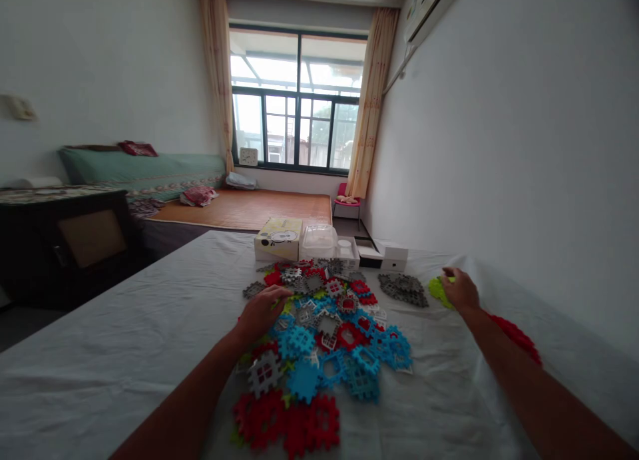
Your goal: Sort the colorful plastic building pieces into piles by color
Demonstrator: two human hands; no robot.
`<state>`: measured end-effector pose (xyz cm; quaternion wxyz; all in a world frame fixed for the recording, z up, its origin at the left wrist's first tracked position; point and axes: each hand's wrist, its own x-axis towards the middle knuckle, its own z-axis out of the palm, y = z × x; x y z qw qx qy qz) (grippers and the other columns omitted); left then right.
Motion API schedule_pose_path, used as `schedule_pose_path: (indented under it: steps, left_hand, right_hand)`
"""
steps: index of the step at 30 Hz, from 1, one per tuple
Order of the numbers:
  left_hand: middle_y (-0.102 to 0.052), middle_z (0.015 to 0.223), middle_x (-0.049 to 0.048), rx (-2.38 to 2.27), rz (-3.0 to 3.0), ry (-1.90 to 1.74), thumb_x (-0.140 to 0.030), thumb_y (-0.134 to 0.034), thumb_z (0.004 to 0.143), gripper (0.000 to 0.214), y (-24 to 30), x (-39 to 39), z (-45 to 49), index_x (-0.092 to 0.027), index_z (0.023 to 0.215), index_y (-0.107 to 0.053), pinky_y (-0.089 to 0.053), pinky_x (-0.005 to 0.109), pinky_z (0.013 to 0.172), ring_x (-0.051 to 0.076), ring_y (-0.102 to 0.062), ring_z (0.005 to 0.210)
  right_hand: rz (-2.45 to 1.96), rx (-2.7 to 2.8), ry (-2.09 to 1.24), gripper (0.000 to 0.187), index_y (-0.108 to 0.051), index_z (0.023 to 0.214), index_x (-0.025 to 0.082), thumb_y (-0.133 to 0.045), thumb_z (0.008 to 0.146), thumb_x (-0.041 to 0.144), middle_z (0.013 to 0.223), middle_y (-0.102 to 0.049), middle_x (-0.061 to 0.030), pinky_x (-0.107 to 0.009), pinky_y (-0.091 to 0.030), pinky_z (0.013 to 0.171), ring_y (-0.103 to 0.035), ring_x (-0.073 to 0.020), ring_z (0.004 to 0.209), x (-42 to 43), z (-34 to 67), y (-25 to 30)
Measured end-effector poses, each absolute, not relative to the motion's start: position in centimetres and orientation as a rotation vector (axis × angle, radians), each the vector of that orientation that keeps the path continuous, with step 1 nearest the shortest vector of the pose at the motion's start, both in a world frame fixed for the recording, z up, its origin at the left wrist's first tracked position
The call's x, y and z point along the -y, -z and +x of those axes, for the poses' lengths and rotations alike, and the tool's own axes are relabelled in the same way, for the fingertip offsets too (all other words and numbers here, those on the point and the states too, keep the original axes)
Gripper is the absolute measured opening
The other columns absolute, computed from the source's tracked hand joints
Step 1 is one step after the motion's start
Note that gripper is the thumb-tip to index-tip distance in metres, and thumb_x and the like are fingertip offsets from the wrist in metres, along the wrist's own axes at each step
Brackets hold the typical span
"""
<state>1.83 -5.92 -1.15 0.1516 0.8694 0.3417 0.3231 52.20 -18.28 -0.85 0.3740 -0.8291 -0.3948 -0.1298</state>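
Interlocking plastic building pieces in red, blue, grey, white and lime form a loose pile on the cloth. My left hand (264, 308) reaches over the pile's left side, fingers stretched and apart, close to a lime piece (287, 307). To the right, my right hand (460, 289) is at a small group of lime pieces (440, 291), its fingers apart and partly over them. Red pieces (516, 337) lie beside my right forearm, which covers some of them. A separate heap of dark grey pieces (403, 289) sits between the main pile and my right hand.
A yellowish printed box (278, 240), a clear plastic container (319, 239) and white boxes (394, 257) stand behind the pile. The white cloth (124, 340) covers the work surface. Beyond are a bed (249, 207) and a red chair (347, 199); a dark cabinet (64, 240) stands left.
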Motion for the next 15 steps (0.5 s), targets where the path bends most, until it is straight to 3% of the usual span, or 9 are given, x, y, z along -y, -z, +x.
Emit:
schedule_pose_path:
  steps: [4, 8, 13, 15]
  left_hand:
    - [-0.068, 0.103, 0.0052, -0.811, 2.530, -0.757, -0.040, -0.053, 0.087, 0.029, 0.8, 7.0, 1.8, -0.023, 0.102, -0.070, -0.046, 0.030, 0.090, 0.020, -0.061, 0.099]
    - [-0.066, 0.111, 0.0048, -0.508, 2.570, -0.537, -0.049, -0.066, 0.076, 0.038, 0.8, 8.1, 2.4, -0.027, 0.107, -0.069, -0.043, 0.031, 0.095, 0.022, -0.057, 0.106]
    - [-0.067, 0.107, 0.0055, -0.740, 2.609, -0.636, -0.039, -0.057, 0.085, 0.026, 1.2, 7.2, 2.0, -0.025, 0.101, -0.071, -0.044, 0.032, 0.093, 0.021, -0.058, 0.102]
    - [-0.067, 0.106, 0.0054, -0.871, 2.638, -0.695, -0.031, -0.056, 0.085, 0.021, 1.3, 6.8, 1.6, -0.025, 0.099, -0.071, -0.043, 0.033, 0.094, 0.021, -0.057, 0.102]
  right_hand:
    - [-1.804, 1.662, -0.014, 0.033, -0.066, 0.105, 0.020, -0.049, 0.083, 0.038, 0.104, -0.068, -0.0087, -0.035, -0.049, 0.082, -0.063, -0.0216, 0.088, 17.3, 41.2, 0.9]
    - [-1.647, 1.998, -0.056, 0.039, -0.062, 0.118, 0.025, -0.058, 0.081, 0.037, 0.120, -0.063, -0.0087, -0.042, -0.042, 0.095, -0.055, -0.0265, 0.111, 17.2, 33.0, 1.7]
    - [-1.561, 2.070, -0.197, 0.031, -0.065, 0.112, 0.024, -0.058, 0.083, 0.032, 0.122, -0.062, -0.0083, -0.042, -0.042, 0.098, -0.055, -0.0252, 0.115, 16.7, 30.0, 1.7]
    - [-1.505, 2.048, -0.242, 0.037, -0.061, 0.119, 0.025, -0.058, 0.083, 0.035, 0.125, -0.061, -0.0078, -0.041, -0.043, 0.097, -0.055, -0.0241, 0.116, 16.7, 29.7, 1.1]
